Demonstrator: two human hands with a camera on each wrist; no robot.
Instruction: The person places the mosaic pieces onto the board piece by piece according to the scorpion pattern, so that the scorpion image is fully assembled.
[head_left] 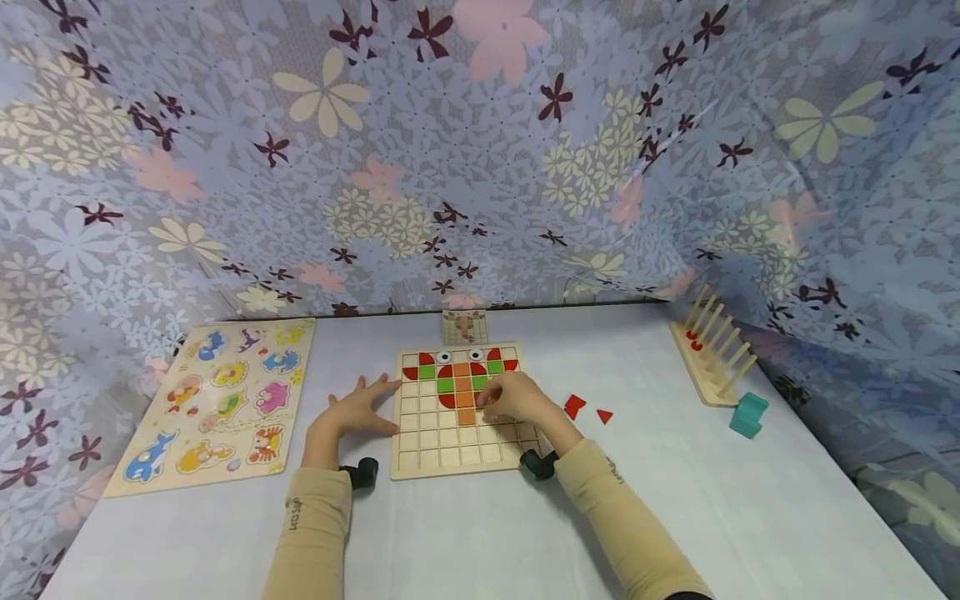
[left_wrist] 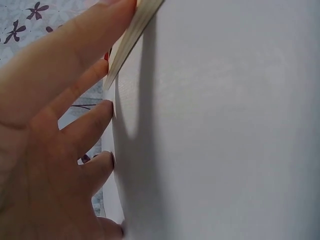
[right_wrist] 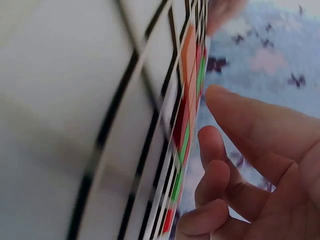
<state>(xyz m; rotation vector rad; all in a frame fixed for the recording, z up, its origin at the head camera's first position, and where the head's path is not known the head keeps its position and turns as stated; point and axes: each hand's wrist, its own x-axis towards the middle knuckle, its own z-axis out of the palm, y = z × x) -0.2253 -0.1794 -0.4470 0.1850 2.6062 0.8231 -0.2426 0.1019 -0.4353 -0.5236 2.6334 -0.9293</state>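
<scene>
A wooden grid board (head_left: 431, 450) lies on the table with orange squares (head_left: 467, 416), green squares (head_left: 427, 372), red rounded pieces (head_left: 447, 400) and two eye pieces (head_left: 476, 355) set in its upper cells. My left hand (head_left: 358, 410) is spread at the board's left side; thumb and a finger touch the edge while the other fingertips meet the table. Over the right half of the pattern hovers my right hand (head_left: 517, 398), fingers loosely bent. The right wrist view shows a gap between its thumb (right_wrist: 220, 97) and index finger, with nothing between them.
Loose red pieces (head_left: 574, 406) and a red triangle (head_left: 604, 416) lie right of the board. A small pattern card (head_left: 465, 327) stands behind it. A sea-animal puzzle (head_left: 225, 417) is at left; a peg rack (head_left: 708, 379) and teal piece (head_left: 747, 415) are at right.
</scene>
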